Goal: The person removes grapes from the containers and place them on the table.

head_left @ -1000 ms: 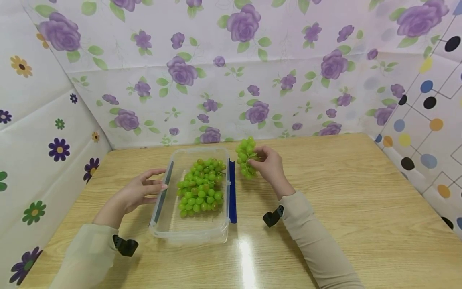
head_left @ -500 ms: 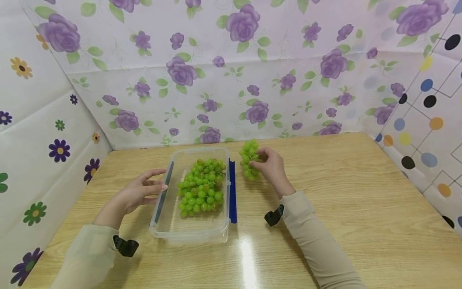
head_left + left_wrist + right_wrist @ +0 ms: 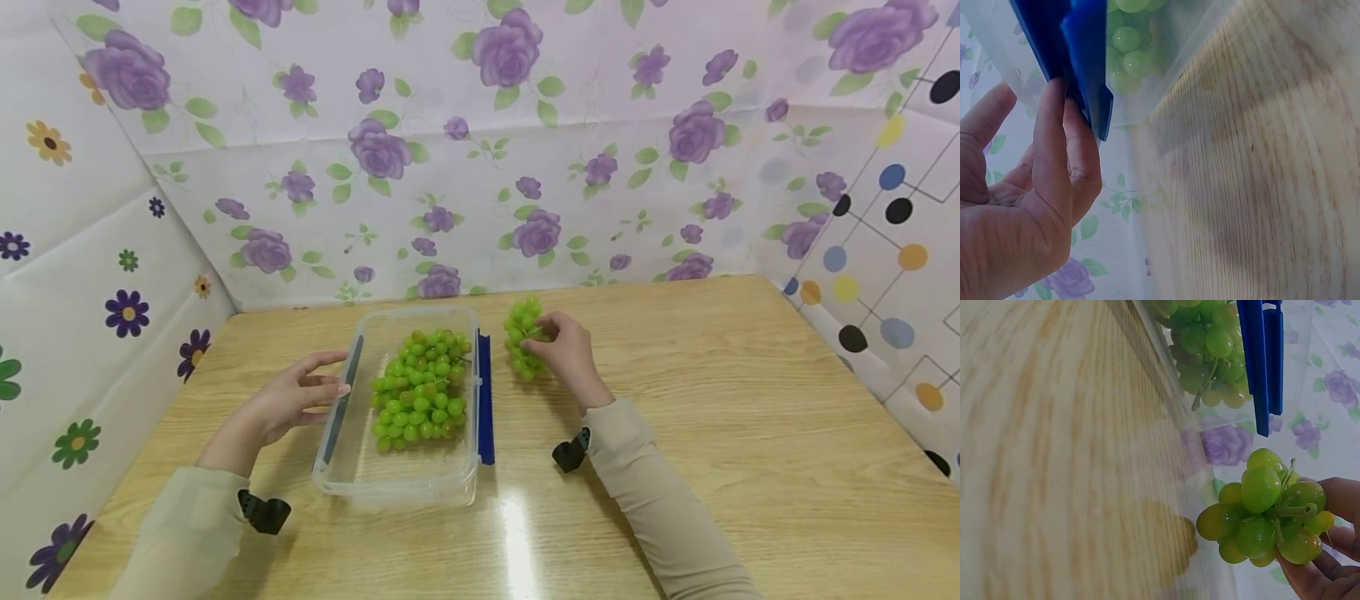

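A small bunch of green grapes (image 3: 521,335) is pinched between the thumb and fingers of my right hand (image 3: 566,348), just right of a clear plastic container. In the right wrist view this grape bunch (image 3: 1254,519) hangs over the wood, its cut stem showing. The container (image 3: 390,487) is uncovered, and a larger heap of green grapes (image 3: 420,387) lies inside. My left hand (image 3: 292,396) is at its left side, fingertips touching the blue locking flap (image 3: 1088,69) with the fingers loosely extended. Another blue flap (image 3: 486,408) hangs down on the right side.
The container stands on a wooden table (image 3: 712,400). A flower-patterned sheet (image 3: 465,192) rises behind the table, with patterned sheets on both sides. A black wrist camera (image 3: 262,512) sits on the left sleeve and another camera (image 3: 572,452) on the right sleeve.
My right hand has moved slightly right and down with the small grape bunch, a little farther from the container. The left hand and the container stay in place.
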A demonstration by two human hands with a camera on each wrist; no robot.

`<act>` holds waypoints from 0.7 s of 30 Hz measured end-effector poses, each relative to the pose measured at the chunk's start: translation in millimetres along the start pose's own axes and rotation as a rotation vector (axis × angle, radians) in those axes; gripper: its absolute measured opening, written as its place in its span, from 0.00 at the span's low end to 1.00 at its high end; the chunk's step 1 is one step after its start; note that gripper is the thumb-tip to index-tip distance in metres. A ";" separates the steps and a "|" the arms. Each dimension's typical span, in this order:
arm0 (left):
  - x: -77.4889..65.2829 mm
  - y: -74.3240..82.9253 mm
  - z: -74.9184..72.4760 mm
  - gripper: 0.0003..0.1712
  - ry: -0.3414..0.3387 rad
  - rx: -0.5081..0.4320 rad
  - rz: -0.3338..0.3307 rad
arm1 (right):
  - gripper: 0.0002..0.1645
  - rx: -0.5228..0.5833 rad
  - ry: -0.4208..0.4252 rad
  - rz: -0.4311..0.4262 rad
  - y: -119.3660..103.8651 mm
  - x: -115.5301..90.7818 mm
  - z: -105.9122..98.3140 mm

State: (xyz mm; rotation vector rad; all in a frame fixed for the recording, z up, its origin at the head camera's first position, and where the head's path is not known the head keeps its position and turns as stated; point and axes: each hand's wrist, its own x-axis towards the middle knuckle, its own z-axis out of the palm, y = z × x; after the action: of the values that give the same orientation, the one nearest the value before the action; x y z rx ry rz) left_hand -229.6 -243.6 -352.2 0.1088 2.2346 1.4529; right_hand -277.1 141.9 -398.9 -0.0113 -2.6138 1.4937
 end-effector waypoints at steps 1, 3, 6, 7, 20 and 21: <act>0.1 -0.3 0.0 0.45 0.001 0.002 0.001 | 0.23 -0.003 0.000 0.000 0.7 0.0 0.3; 0.3 -0.7 -0.1 0.45 0.001 0.005 0.001 | 0.23 -0.004 0.000 0.003 1.3 -0.1 0.6; 1.0 -0.7 -0.1 0.45 -0.003 0.004 0.004 | 0.23 0.004 0.001 0.013 1.3 -0.7 0.2; 1.1 -0.8 -0.1 0.45 -0.004 0.002 0.004 | 0.23 0.005 0.002 0.016 1.1 -1.2 0.3; -0.1 0.4 0.5 0.45 -0.004 -0.021 -0.008 | 0.25 -0.016 -0.013 0.021 -2.6 -1.8 1.8; -0.3 0.1 0.3 0.45 -0.003 -0.022 -0.009 | 0.25 -0.016 -0.016 0.023 -2.7 -1.7 2.2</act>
State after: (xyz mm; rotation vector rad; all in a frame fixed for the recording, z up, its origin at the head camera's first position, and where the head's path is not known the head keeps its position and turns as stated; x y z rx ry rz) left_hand -229.3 -243.5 -352.0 0.0936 2.2137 1.4707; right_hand -275.5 138.6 -397.9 -0.0310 -2.6467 1.4862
